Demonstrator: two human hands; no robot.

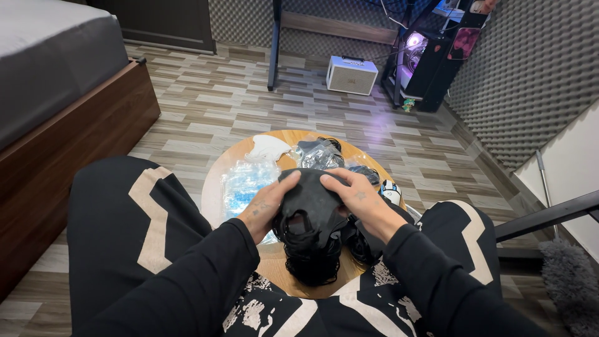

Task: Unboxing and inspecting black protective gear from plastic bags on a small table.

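Both hands hold one black face mask (310, 201) over a small round wooden table (215, 181). My left hand (267, 206) grips the mask's left side, and my right hand (360, 200) grips its right side, thumbs on top. Below the mask lies a pile of black masks with tangled ear loops (315, 259). Left of my hands sits a clear plastic pack of blue masks (240, 184). A white mask (267, 148) lies at the table's far edge, beside a clear bag of black masks (319, 154).
A bed with a wooden frame (75, 125) stands to the left. On the floor beyond the table are a white speaker (351, 75) and a lit computer case (424, 59). Grey foam panels cover the right wall (530, 68). A small white object (391, 190) rests near my right hand.
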